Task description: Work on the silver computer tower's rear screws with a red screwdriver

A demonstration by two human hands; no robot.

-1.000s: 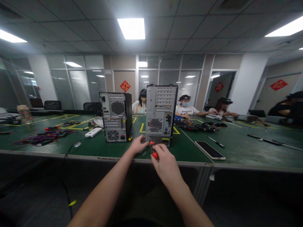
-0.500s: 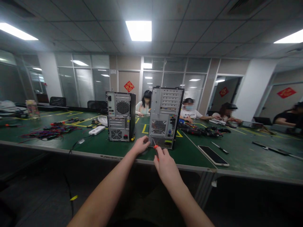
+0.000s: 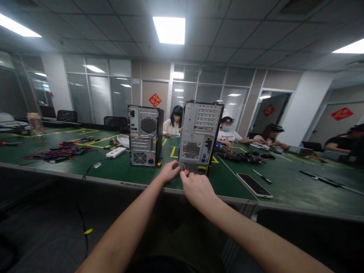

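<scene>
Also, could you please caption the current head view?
Right hand holding a red-handled screwdriver at the taller computer tower, left hand alongside.

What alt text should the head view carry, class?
A right hand holds a red screwdriver at the lower back of a tall computer tower, the left hand beside it; a shorter tower stands to the left on a green table.

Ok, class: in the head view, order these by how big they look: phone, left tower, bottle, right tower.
1. Right tower
2. Left tower
Not ranked: phone and bottle. They cover similar areas, and the phone lies nearer the camera.
</scene>
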